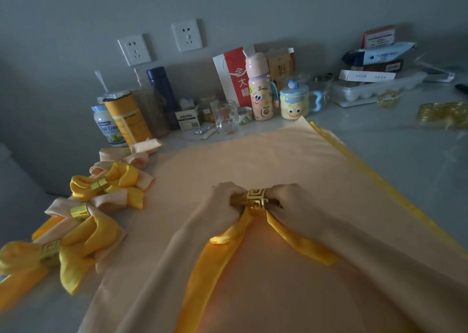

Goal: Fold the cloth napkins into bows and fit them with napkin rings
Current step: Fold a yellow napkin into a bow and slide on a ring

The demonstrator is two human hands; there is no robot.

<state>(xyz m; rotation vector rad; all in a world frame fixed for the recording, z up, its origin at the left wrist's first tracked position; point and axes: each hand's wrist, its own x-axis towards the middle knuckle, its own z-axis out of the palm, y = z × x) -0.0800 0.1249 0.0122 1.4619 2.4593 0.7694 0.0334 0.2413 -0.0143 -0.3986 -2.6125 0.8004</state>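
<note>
Three finished bows (106, 180) lie in a row along the left side of the desk (405, 155), each cinched at its middle by a gold band. One further peach bundle (134, 155) sits at the far end of that row; no band is visible on it, and the dim view does not settle whether it is complete.

A fourth bow is in hand at the centre. The yellow napkin (217, 261) has been gathered and passed through the napkin ring (257, 202), and its two tails fan out toward the near edge, one left and one right. The ring appears seated at the gather. Loops on the far side of the ring are hidden by the knuckles, so shaping them is judged the remaining work on this piece.

The left hand (225, 201) is closed, fingers curled round the gathered napkin directly against the left side of the ring. The right hand (293, 203) is likewise closed on the cloth against the ring's right side. The ring thus sits between the two hands, touching both.

Still to do: the peach cloth (253, 160) spread flat beneath the work, with a yellow edge (354, 160) showing along its right side, remains unfolded. Spare rings (442, 113) wait at the far right.
</note>
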